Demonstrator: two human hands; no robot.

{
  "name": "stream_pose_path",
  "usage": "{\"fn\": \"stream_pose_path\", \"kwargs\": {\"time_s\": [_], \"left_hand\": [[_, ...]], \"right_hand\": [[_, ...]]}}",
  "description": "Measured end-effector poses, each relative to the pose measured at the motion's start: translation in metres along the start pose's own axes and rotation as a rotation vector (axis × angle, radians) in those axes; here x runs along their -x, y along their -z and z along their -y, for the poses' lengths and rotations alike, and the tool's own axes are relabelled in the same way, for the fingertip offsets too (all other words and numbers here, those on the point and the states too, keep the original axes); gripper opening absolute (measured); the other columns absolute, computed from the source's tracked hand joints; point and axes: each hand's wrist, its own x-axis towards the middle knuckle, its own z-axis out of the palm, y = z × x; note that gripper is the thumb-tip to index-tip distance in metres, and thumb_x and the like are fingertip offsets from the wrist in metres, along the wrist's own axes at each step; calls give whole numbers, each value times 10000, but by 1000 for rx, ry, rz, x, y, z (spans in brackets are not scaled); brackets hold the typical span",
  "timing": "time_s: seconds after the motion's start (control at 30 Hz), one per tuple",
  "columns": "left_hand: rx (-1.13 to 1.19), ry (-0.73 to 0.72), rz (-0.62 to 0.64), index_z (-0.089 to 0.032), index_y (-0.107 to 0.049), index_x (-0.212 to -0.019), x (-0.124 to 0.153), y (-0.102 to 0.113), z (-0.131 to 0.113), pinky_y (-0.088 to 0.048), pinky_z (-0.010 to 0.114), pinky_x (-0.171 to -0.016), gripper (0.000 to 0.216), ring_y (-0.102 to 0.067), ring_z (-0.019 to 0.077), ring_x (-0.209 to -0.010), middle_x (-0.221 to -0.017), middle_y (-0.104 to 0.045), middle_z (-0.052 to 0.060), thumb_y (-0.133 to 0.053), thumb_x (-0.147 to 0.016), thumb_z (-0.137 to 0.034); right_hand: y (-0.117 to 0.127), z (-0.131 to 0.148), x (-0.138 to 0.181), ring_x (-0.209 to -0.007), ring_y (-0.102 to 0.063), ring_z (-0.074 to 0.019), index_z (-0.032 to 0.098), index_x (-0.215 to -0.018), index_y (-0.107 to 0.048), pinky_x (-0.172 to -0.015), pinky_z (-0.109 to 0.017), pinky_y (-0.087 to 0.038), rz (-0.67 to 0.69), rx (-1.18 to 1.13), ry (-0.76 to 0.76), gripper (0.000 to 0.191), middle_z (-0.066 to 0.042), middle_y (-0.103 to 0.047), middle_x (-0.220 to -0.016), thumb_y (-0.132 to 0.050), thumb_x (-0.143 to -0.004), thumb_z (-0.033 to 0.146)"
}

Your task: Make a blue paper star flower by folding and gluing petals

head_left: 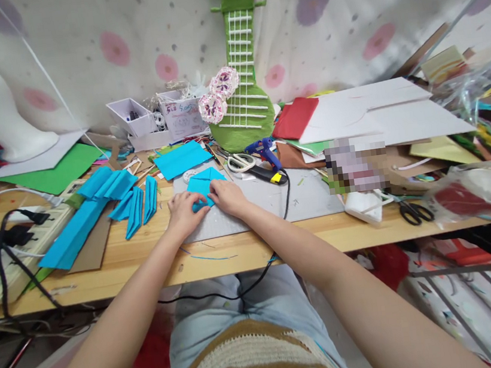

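A small sheet of blue paper (203, 180) with creased flaps lies on the grey board (257, 203) in front of me. My left hand (186, 213) pinches its near left edge between thumb and fingers. Close beside it, my right hand (225, 197) has its fingers curled onto the paper's near right edge. Another flat blue sheet (182, 159) rests just behind. To the left stand several folded blue paper pieces (133, 208), next to a long folded blue strip (68, 228) on brown cardboard.
A green paper guitar (245, 114) leans at the back. In front of it are a blue glue gun (264, 152) and white-handled scissors (241, 162). A power strip (23, 252) with cables occupies the left. Black scissors (416, 213) lie near the right front edge, below white boards (353, 109).
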Motion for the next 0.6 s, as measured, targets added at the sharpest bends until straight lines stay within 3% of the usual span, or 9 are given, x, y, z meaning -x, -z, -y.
{"fn": "stream_pose_path", "kwargs": {"time_s": [0.23,0.6], "left_hand": [[-11,-16,15,-315,-683,-896,0,1,0,-282,414,-921,176,-475,237,-1034,-950,-590,28,-610,-760,-399],[-34,86,60,-353,-683,-1006,-3,5,-1,-288,437,-939,298,-444,264,-1064,-1032,-558,41,-623,-730,-451]], "right_hand": [[-5,-2,0,-902,-523,-202,153,-973,-551,-757,-309,-383,-34,25,25,177,-94,-603,-970,-482,-879,286],[-6,-2,1,-900,-491,-207,145,-975,-551,-792,-319,-379,-49,12,25,179,-99,-581,-955,-456,-878,261]]}}
